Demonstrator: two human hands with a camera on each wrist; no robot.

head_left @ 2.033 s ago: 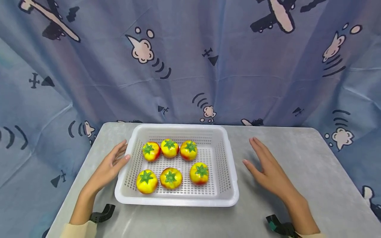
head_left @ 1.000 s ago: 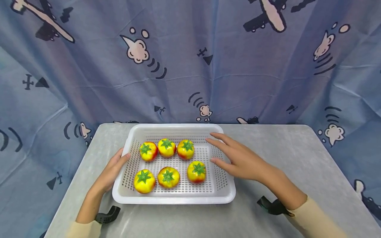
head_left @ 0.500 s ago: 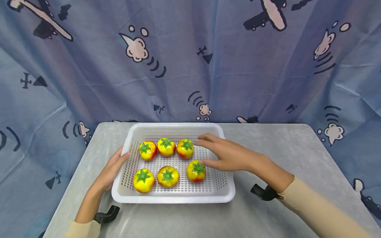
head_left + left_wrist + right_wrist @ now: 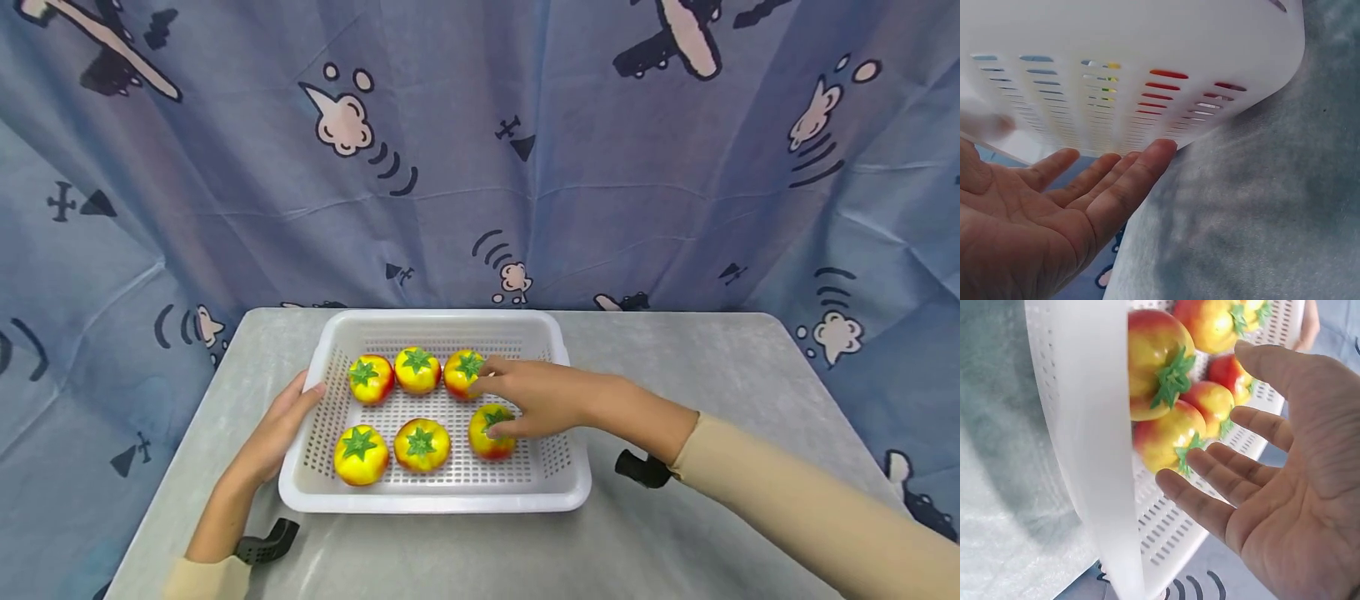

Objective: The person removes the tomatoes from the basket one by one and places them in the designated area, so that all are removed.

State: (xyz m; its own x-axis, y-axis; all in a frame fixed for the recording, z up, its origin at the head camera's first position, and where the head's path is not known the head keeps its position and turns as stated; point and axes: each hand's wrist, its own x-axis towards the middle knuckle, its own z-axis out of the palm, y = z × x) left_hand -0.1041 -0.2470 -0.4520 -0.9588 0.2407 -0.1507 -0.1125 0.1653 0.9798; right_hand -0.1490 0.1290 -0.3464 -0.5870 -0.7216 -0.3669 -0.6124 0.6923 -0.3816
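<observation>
- Left hand (image 4: 279,429): grips the left rim of the white basket (image 4: 435,503), thumb over the edge, fingers along the outside wall. It has barely changed over the last second, and it likely steadies the basket.
- Basket: sits flat on the grey desk (image 4: 697,367), left of the desk's middle. Six yellow-red fruits with green leafy tops lie inside, in two rows, their layout unchanged.
- Left end: far-left fruit (image 4: 371,379) and near-left fruit (image 4: 362,456), both well apart from the right hand.
- Middle: far-middle fruit (image 4: 417,371), close beside its row-mates, and near-middle fruit (image 4: 422,445), with gaps either side.
- Right end: far-right fruit (image 4: 459,377), partly behind the right hand's fingertips, and near-right fruit (image 4: 489,448), partly behind its thumb.
- Right hand (image 4: 542,398): fingers spread and loosely bent, grasping nothing. It has swung in from over the desk, crossed the right rim and come lower over these two fruits. Whether it touches either, I cannot tell. Judging by this, the work has gone from approach to within reach of the fruit, with none lifted.
</observation>
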